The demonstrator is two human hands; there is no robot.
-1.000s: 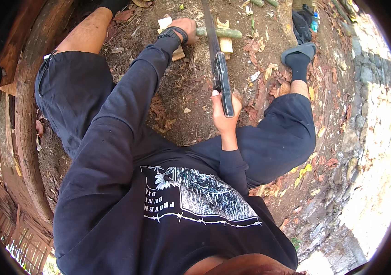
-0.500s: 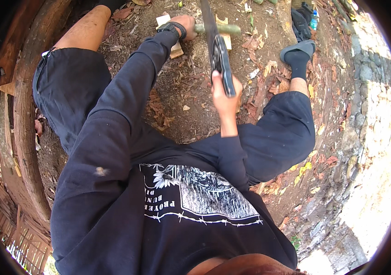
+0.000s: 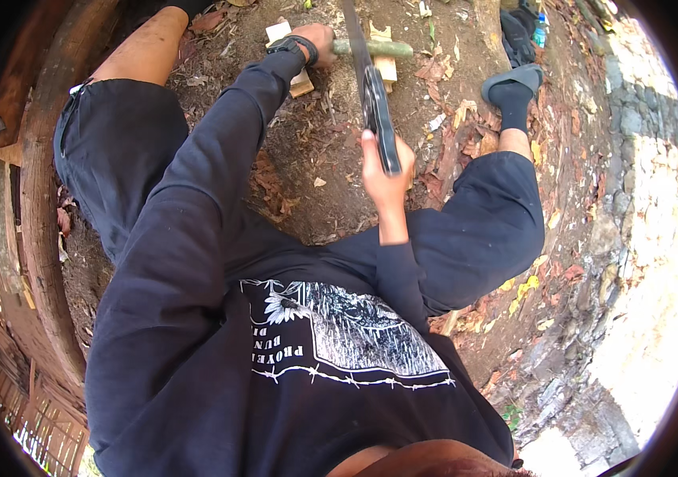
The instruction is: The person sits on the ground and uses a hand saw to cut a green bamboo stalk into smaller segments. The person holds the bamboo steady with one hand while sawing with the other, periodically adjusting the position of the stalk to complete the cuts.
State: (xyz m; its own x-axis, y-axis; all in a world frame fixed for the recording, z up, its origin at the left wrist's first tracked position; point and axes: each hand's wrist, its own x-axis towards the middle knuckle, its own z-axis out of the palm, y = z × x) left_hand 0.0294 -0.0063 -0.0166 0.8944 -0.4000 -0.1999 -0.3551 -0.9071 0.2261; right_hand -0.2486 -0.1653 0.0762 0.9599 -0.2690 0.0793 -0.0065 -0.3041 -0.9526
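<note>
A green length of stick, possibly bamboo [image 3: 394, 49], lies crosswise on pale wood pieces at the far side. My left hand [image 3: 316, 44], a dark band on its wrist, is closed around the stick's left end. My right hand [image 3: 388, 173] grips the black handle of a hand saw [image 3: 379, 111]. The saw's blade points away from me and crosses the stick just right of my left hand; its far end runs out of view. Under the stick, one wood block [image 3: 385, 70] shows right of the blade, and another wood piece [image 3: 301, 84] shows beside my left wrist.
Brown soil with dry leaves [image 3: 275, 191] lies between my spread legs. A long log [image 3: 40, 215] runs along the left. At the far right are a dark bag [image 3: 518, 36] and a clear bottle [image 3: 541, 30]. Stonework [image 3: 633, 151] borders the right side.
The saw and my right hand have drawn back slightly toward me. My left hand stays on the stick. The whole view has shifted a little.
</note>
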